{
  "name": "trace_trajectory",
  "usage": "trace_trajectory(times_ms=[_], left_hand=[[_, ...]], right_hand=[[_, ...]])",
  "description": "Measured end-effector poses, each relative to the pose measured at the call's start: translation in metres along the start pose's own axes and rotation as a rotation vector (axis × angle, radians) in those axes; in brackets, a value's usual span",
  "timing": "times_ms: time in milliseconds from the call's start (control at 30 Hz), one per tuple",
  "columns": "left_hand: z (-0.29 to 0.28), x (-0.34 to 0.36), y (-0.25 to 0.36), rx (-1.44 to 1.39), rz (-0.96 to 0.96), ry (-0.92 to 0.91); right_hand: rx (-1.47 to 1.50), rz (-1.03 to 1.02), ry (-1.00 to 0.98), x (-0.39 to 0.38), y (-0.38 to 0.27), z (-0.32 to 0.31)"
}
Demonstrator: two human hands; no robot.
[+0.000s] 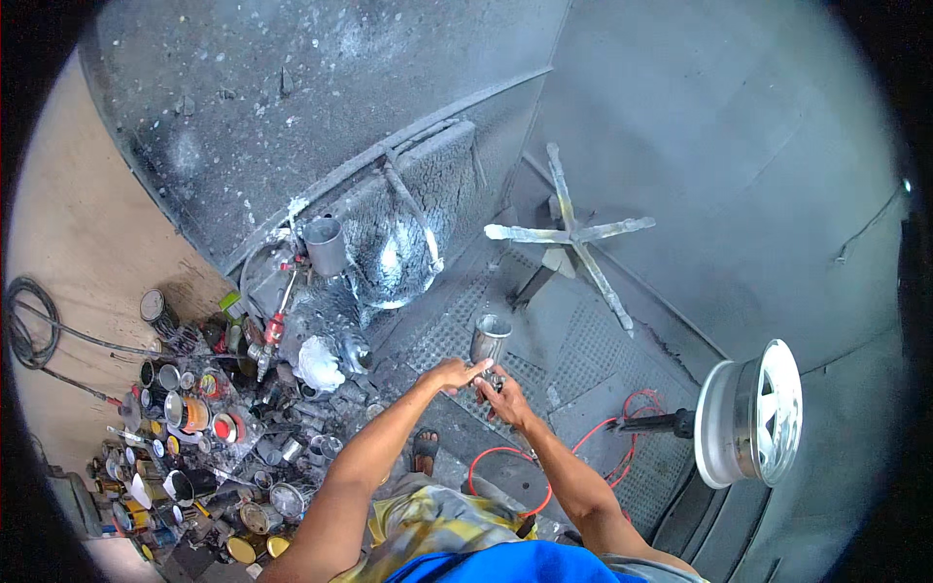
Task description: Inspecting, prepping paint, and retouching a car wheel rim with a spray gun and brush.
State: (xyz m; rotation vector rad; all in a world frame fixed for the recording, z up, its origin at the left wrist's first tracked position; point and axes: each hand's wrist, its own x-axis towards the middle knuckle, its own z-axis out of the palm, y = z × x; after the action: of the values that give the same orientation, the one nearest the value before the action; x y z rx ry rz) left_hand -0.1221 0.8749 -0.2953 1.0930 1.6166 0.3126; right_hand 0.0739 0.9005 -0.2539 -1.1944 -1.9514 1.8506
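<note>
In front of me my right hand is closed around a spray gun, whose upright metal cup stands just above my fingers. My left hand reaches in from the left and has its fingers on the same gun below the cup; the exact grip is partly hidden. Most of the gun's body is covered by my hands. A red air hose loops on the floor below my right forearm.
Right, a silver wheel rim hangs on a dark arm. Ahead stands a paint-crusted cross-shaped stand on a perforated floor. Paint cans crowd the left, near a second metal cup and a red-handled tool. Grey walls enclose the far side.
</note>
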Motion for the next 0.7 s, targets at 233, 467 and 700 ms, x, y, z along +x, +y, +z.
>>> trace_trajectory(times_ms=[233,467,700], left_hand=[[-0.032,0.012,0.0,-0.052,0.058,0.013],[-0.046,0.028,-0.015,0.087,0.072,0.049],[-0.048,0.022,0.002,0.091,0.051,0.037]], right_hand=[[-0.05,-0.028,0.042,0.037,-0.003,0.005],[-0.055,0.063,0.044,0.048,-0.019,0.012],[0.029,0.012,0.07,0.053,-0.009,0.006]])
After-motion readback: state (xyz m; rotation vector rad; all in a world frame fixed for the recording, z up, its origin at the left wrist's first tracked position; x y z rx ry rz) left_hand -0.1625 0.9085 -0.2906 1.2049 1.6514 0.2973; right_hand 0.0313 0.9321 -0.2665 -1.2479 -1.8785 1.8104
